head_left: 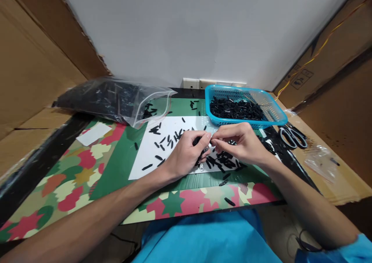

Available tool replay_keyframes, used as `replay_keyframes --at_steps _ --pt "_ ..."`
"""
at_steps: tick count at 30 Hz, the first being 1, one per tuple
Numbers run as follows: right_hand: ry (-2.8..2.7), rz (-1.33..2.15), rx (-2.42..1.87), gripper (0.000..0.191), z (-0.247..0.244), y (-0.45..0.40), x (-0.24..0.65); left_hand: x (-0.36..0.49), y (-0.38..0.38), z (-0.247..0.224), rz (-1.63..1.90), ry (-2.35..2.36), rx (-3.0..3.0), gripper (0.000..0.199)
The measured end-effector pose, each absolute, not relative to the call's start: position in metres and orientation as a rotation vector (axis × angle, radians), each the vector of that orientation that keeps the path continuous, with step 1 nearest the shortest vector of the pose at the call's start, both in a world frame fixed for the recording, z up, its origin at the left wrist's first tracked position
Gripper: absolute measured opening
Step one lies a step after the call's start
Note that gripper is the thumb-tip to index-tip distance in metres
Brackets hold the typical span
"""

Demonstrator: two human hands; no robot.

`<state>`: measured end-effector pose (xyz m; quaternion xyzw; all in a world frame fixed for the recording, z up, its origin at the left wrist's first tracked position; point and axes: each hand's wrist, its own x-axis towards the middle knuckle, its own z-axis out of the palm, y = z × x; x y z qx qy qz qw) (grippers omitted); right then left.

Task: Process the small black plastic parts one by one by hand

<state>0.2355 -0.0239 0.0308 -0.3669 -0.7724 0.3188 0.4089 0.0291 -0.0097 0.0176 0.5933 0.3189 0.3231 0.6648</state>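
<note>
My left hand (190,150) is closed around a few small black elongated pieces, their ends showing between the thumb and fingers. Beside it, my right hand (240,141) is pinched at the fingertips on a small dark piece, close to the left thumb. Both hands hover over a white sheet (142,154) strewn with loose black pieces (223,160). More of them lie below the right hand than elsewhere. A blue plastic basket (247,122) behind the right hand holds many of the same pieces.
A clear zip bag (110,100) full of black pieces lies at the back left. Scissors (292,137) and a small clear bag (322,162) rest on the right. Cardboard walls (35,49) flank the table, and wall sockets (192,83) sit behind.
</note>
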Motion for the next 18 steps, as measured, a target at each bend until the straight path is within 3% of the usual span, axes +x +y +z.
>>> replay_keyframes --at_steps 18 --pt "-1.742 0.527 -0.879 0.011 0.0203 -0.0213 0.2324 0.0298 -0.0091 0.0251 0.743 0.687 1.243 0.051"
